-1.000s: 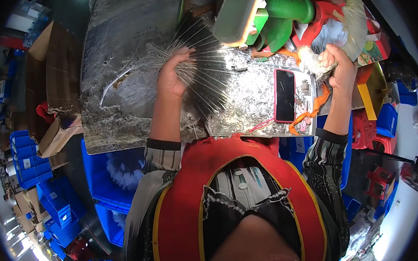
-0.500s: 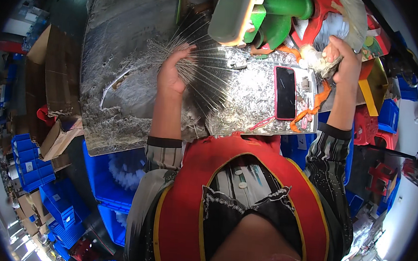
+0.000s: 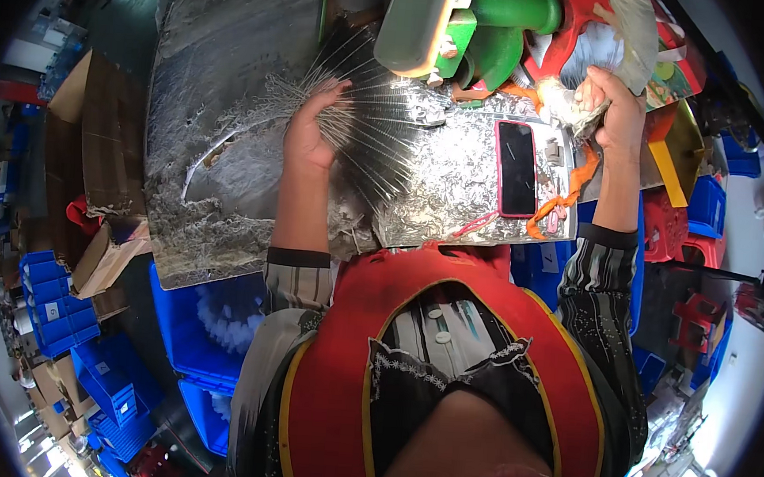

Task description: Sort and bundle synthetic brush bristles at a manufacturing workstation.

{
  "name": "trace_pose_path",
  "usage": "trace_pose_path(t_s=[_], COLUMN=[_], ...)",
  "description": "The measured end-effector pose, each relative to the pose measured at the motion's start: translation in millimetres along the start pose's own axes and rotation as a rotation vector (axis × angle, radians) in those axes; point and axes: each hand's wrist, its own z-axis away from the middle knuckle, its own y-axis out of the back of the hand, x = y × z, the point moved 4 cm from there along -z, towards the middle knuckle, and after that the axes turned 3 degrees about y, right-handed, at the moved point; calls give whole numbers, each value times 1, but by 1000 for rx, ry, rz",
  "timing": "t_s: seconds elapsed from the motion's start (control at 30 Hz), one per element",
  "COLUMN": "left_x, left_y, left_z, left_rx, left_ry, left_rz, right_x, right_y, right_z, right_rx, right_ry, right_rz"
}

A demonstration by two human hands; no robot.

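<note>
My left hand (image 3: 312, 127) is closed around a bundle of thin, pale wire-like strands (image 3: 342, 116). The strands spread into a fan over a dark, round-edged patch (image 3: 371, 162) on the worktable (image 3: 235, 60). At the right, my right hand (image 3: 617, 113) grips a crumpled whitish wad (image 3: 577, 112), perhaps cloth or plastic; its exact kind cannot be made out. Right behind that wad stands a red container (image 3: 583, 27) with pale plastic in it. A green machine (image 3: 502, 34) with a bright lamp head (image 3: 419, 24) stands between my hands, at the far side.
A phone in a pink case (image 3: 517, 170) lies on the silvery tabletop, an orange strip (image 3: 564, 202) beside it. Blue bins (image 3: 191, 314) stand below the table's near edge. An open cardboard box (image 3: 106, 131) is at the left, a yellow-edged box (image 3: 674, 157) at the right.
The view has shifted slightly, so the table's things sit a little further left. Both hands keep their grips, with hardly any movement against the table.
</note>
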Motion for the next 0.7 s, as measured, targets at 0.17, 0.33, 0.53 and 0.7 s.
trace_pose_path(t_s=[0.17, 0.33, 0.53, 0.7], left_x=[2, 1, -2, -9], left_y=[-7, -6, -2, -4], left_z=[-1, -2, -5, -7], left_rx=[16, 0, 9, 90], left_ry=[9, 14, -5, -82], left_rz=[-43, -28, -31, -11], right_x=[-1, -4, 63, 42], right_y=[6, 5, 15, 16], right_z=[-4, -4, 7, 3], right_rx=[29, 13, 228, 56], right_ry=[-99, -102, 349, 42], right_rz=[-11, 14, 40, -48])
